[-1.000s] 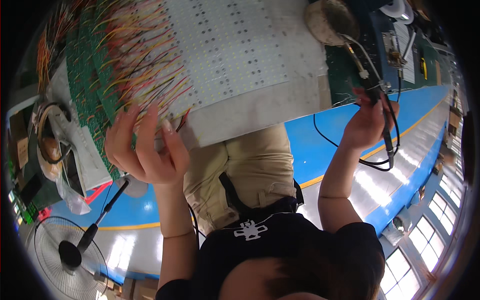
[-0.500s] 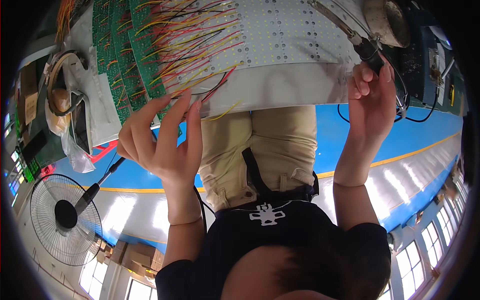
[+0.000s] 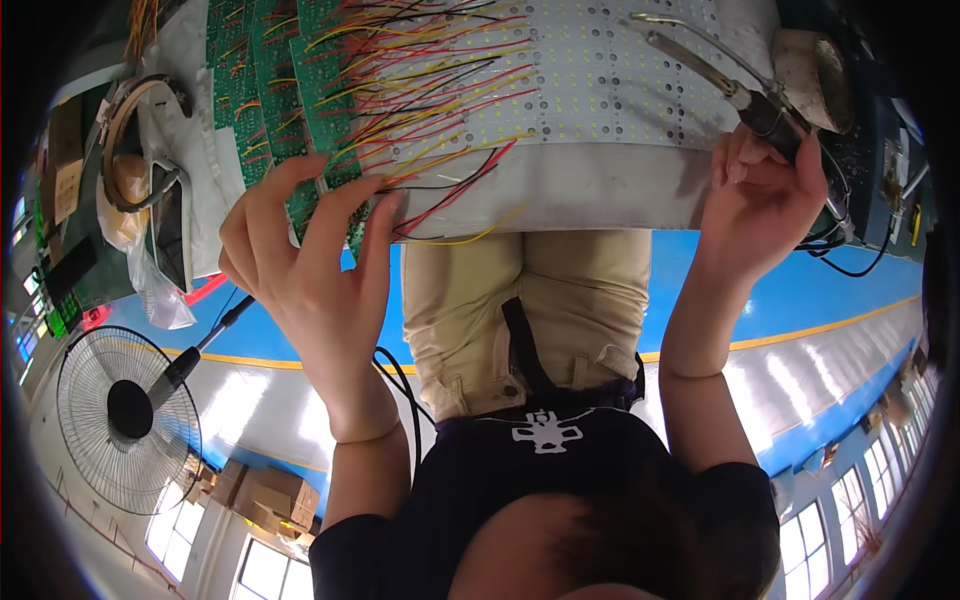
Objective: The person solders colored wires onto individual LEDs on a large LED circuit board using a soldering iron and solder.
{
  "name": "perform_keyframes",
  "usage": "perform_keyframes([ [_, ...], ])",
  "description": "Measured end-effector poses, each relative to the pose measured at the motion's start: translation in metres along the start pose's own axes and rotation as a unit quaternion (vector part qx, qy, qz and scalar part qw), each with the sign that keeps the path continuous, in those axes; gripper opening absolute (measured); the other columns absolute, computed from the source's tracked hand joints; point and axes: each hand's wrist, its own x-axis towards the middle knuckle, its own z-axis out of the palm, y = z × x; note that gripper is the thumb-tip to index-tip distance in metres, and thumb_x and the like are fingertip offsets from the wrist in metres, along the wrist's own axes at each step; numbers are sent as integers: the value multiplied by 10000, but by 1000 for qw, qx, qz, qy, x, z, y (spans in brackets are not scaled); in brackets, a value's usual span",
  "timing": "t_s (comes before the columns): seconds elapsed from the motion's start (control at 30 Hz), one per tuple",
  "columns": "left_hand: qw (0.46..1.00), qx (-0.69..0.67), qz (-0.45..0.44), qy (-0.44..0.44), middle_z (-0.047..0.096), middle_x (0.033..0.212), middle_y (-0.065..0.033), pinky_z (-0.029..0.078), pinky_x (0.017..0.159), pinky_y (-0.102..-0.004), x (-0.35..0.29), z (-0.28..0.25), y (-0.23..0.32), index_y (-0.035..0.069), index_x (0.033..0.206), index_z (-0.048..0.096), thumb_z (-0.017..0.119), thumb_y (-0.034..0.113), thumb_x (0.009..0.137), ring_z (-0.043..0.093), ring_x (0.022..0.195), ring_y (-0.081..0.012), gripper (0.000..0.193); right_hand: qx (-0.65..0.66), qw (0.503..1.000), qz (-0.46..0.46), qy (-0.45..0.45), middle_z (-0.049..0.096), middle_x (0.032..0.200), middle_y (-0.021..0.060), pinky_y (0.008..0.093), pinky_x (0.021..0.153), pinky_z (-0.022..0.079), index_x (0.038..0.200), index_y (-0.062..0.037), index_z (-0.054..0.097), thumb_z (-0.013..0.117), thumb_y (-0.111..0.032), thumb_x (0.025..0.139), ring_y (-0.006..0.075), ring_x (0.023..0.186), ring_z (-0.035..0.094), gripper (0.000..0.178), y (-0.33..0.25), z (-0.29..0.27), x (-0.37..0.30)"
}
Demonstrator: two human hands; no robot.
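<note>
My left hand is spread over the near end of the green circuit boards, its bent fingers apart. Its fingertips rest on or just above the nearest board's edge; whether a wire sits between thumb and index finger I cannot tell. Red, yellow and black wires fan out rightward from the boards over a white panel dotted with small yellow spots and holes. Closed around the black handle of a soldering iron is my right hand. The iron's metal tip points up and left above the panel, with a thin curved tube beside it.
Right of the iron stands a round, stained metal container. A roll-like ring and plastic bag lie at the table's left. A fan stands lower left. Black cables hang by the right forearm.
The table with its boards, wires and panel appears shifted right and slightly down. My right hand and the iron have moved right. My left hand sits a little further left over the boards.
</note>
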Motion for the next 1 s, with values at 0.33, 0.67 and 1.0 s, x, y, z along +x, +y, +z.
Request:
perform_keyframes([
  [0.33,1000,13,-4,-9,544,1068,-13,324,882,-389,9,-7,0,170,828,637,748,194,694,461,1008,-252,176,-46,999,-3,-9,505,571,109,329,441,378,972,62,561,381,-229,948,189,472,445,343,6,-3,5],
  [0.67,997,67,37,-30,546,1088,4,318,873,-388,11,-15,-5,183,792,621,750,170,644,476,1019,-251,197,-20,998,-1,-58,541,699,83,289,492,341,1027,33,601,373,-257,952,159,583,434,377,7,-12,4],
  [1.0,994,78,55,-51,537,1098,16,319,882,-415,16,-15,-1,179,756,602,749,175,627,467,1044,-255,196,-11,998,2,-61,537,695,82,283,505,341,1001,39,602,373,-259,955,161,591,426,379,6,-14,6],
])
